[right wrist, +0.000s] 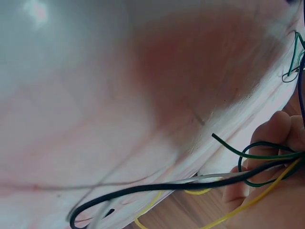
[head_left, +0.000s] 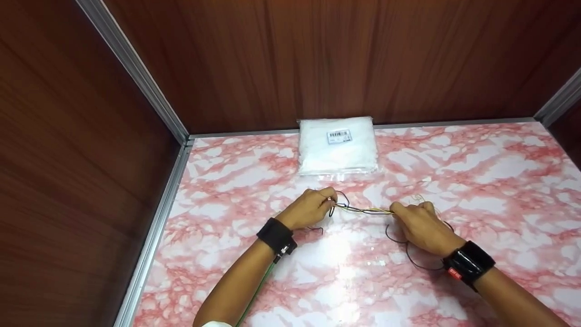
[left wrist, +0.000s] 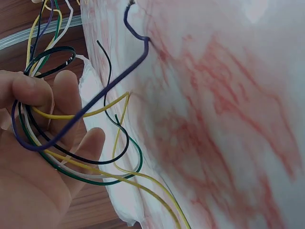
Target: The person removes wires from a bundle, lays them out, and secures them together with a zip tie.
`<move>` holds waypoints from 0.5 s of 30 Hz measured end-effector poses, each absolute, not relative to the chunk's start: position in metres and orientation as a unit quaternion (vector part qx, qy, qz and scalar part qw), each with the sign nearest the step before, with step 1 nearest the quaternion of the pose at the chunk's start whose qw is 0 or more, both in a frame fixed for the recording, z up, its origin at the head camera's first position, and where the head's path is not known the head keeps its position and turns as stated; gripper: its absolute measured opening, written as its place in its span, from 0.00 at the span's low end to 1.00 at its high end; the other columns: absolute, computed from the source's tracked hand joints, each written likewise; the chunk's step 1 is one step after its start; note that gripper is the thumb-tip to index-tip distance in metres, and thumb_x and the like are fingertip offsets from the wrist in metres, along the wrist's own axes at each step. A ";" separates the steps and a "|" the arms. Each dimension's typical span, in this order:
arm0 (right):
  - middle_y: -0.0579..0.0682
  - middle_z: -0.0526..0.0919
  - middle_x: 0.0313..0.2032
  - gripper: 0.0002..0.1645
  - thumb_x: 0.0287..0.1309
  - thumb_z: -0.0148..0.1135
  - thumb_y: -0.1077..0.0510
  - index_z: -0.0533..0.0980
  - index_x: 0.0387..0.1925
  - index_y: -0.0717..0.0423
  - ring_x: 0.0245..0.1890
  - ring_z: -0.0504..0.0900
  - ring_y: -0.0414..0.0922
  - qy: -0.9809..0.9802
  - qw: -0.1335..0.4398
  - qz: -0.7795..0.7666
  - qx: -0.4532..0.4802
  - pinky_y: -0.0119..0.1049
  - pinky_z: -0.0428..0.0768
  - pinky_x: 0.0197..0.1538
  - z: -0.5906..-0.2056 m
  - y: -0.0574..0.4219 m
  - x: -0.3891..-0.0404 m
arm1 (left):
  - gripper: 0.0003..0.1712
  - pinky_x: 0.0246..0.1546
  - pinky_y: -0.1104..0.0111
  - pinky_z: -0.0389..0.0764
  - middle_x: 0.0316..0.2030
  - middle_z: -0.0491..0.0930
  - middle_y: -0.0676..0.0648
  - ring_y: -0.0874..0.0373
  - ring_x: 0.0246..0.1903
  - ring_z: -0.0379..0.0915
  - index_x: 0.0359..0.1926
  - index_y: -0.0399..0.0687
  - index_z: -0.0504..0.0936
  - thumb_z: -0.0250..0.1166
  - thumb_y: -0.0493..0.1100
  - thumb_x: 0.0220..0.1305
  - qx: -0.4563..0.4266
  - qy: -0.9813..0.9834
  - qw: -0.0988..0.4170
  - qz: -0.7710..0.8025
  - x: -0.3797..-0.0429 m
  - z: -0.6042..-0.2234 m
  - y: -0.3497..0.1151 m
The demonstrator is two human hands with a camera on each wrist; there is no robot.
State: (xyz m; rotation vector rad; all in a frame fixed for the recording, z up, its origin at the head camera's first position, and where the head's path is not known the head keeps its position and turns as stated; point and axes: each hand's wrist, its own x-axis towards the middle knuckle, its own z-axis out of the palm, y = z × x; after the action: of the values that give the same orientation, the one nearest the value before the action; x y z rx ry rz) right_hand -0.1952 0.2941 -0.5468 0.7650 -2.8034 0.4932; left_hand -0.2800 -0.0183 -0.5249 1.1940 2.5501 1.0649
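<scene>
A bundle of thin wires [head_left: 363,210] stretches between the two hands above the table. My left hand [head_left: 311,209] grips its left part between thumb and curled fingers. In the left wrist view, loose ends trail past that palm, among them a purple wire [left wrist: 121,76] and yellow, green, black and white ones. A black loop [left wrist: 53,51] rings the bundle just beyond the fingertips. My right hand [head_left: 422,227] pinches the bundle's other part. From it hang a thick black wire [right wrist: 143,189], a green wire [right wrist: 257,156] and a yellow wire [right wrist: 238,206]; the right thumb is hidden in that view.
A clear plastic packet [head_left: 317,156] with white contents and a barcode label [head_left: 339,136] lies at the back, beyond the hands. The red-and-white marbled table [head_left: 245,290] is bounded by brown panels [head_left: 254,68] with metal edging. A green cord [head_left: 258,290] runs along the left forearm.
</scene>
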 end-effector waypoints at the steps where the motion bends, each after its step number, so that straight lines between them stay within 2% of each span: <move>1: 0.33 0.63 0.16 0.10 0.62 0.56 0.66 0.66 0.33 0.48 0.20 0.69 0.35 -0.947 0.097 0.166 0.257 0.42 0.59 0.39 -0.547 0.294 -0.195 | 0.08 0.27 0.74 0.69 0.23 0.73 0.57 0.65 0.21 0.66 0.43 0.52 0.79 0.53 0.40 0.71 0.395 0.846 0.065 0.351 -0.280 -0.525 -0.018; 8: 0.33 0.63 0.16 0.13 0.57 0.61 0.67 0.67 0.34 0.49 0.21 0.71 0.36 -0.949 0.094 0.158 0.255 0.43 0.59 0.39 -0.549 0.297 -0.196 | 0.06 0.27 0.73 0.70 0.22 0.73 0.58 0.65 0.22 0.67 0.41 0.52 0.79 0.54 0.40 0.70 0.384 0.853 0.075 0.345 -0.282 -0.527 -0.022; 15: 0.31 0.63 0.15 0.14 0.58 0.61 0.67 0.66 0.31 0.48 0.20 0.69 0.34 -0.950 0.092 0.145 0.259 0.42 0.59 0.37 -0.550 0.300 -0.195 | 0.06 0.24 0.73 0.68 0.21 0.73 0.58 0.66 0.20 0.65 0.38 0.50 0.79 0.55 0.41 0.70 0.389 0.844 0.084 0.360 -0.283 -0.529 -0.028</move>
State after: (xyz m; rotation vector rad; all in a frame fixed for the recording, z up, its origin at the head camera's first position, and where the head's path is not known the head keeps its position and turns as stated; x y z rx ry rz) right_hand -0.1951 0.2996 -0.5496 0.7705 -2.8226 0.4321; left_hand -0.2828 -0.0275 -0.5286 1.1620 2.5169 1.0742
